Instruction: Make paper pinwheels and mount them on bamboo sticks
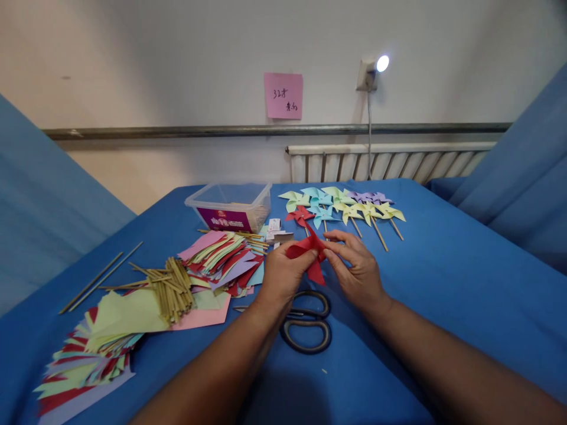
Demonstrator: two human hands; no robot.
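A red paper pinwheel (315, 273) is held up over the middle of the table, its blades folded in toward the centre. My left hand (283, 271) grips it from the left, thumb pressed on the paper. From the other side my right hand (354, 265) pinches the right part of the pinwheel between thumb and fingers. Whether a pin or stick is between my fingertips cannot be made out. Just below lie black-handled scissors (328, 336), their blades partly behind my left wrist. Small white boxes (274, 225) stand beyond my left hand.
Finished pinwheels on sticks (370, 212) lie in rows at the back right. On the left are stacks of coloured paper (128, 313), a pile of short sticks (175, 289) and two long sticks (100, 280). A clear plastic box (261, 206) stands behind. Blue curtains (39, 206) flank the table.
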